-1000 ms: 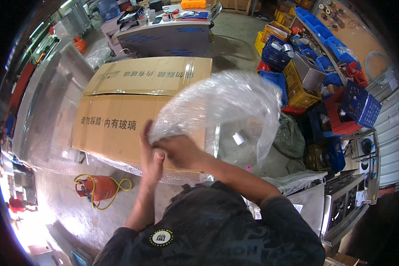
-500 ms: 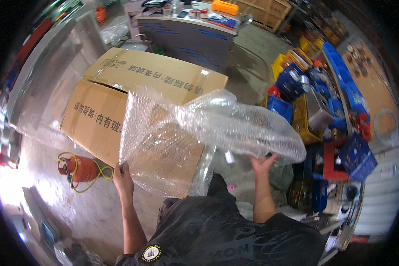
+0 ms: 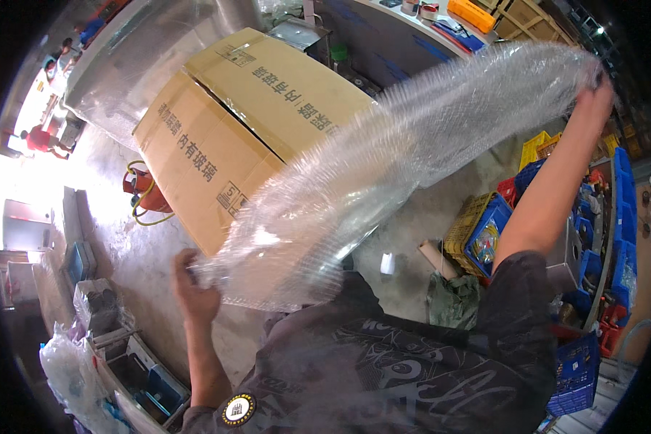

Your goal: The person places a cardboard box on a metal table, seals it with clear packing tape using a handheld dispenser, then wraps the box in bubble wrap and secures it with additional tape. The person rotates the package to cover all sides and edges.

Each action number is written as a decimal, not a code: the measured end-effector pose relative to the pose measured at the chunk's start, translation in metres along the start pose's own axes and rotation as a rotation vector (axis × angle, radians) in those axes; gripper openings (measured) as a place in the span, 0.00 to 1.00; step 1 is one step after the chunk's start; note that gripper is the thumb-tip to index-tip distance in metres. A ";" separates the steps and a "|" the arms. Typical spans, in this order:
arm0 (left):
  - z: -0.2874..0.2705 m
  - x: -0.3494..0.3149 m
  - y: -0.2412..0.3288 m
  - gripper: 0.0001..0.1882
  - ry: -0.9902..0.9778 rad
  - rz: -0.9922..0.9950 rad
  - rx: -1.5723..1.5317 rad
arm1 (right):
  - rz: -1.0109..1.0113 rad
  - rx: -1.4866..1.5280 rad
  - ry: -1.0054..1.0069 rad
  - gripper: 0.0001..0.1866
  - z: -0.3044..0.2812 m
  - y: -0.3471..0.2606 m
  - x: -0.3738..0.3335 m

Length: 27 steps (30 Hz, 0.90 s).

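Observation:
A long sheet of clear bubble wrap point(image 3: 412, 145) stretches between my hands, slanting up to the right and blurred along its upper edge. My left hand point(image 3: 194, 286) is closed on its lower left end. Up at the right, with the arm raised and extended, my right hand point(image 3: 593, 98) grips the other end. Behind the sheet stands a large brown cardboard box point(image 3: 195, 152) with dark printing, its top flaps meeting at a dark gap. The bubble wrap covers the box's near right part.
An orange gas cylinder point(image 3: 146, 194) with a yellow hose stands left of the box. Blue bins point(image 3: 624, 195) and a yellow crate point(image 3: 470, 224) line the right. A big roll of clear wrap point(image 3: 152, 58) stands behind the box. Several people are far left.
My right hand has swung up and outward to the right, drawing the bubble wrap out into a long band. The view has turned, and the box appears farther left.

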<state>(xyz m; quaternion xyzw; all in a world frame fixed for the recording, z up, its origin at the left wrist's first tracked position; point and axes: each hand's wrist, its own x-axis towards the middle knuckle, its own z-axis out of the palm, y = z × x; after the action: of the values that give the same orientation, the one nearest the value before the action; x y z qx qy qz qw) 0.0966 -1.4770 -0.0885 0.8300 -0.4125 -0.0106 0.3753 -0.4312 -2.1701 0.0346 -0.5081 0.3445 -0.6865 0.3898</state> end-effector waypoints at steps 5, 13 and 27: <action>-0.061 -0.042 -0.105 0.25 0.301 -0.455 -0.835 | 0.225 0.016 -0.038 0.25 0.053 -0.016 0.051; 0.024 -0.194 -0.173 0.26 0.206 -0.946 -1.012 | 0.780 -0.036 0.074 0.15 -0.024 0.076 0.044; -0.016 -0.186 -0.002 0.27 0.698 -0.672 -0.356 | 0.071 -0.475 0.045 0.24 -0.055 0.138 0.082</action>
<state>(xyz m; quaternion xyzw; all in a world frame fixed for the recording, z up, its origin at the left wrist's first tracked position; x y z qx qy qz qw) -0.0195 -1.3380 -0.1329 0.7941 0.0348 0.0772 0.6018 -0.4736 -2.3020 -0.0633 -0.5576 0.5226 -0.5832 0.2753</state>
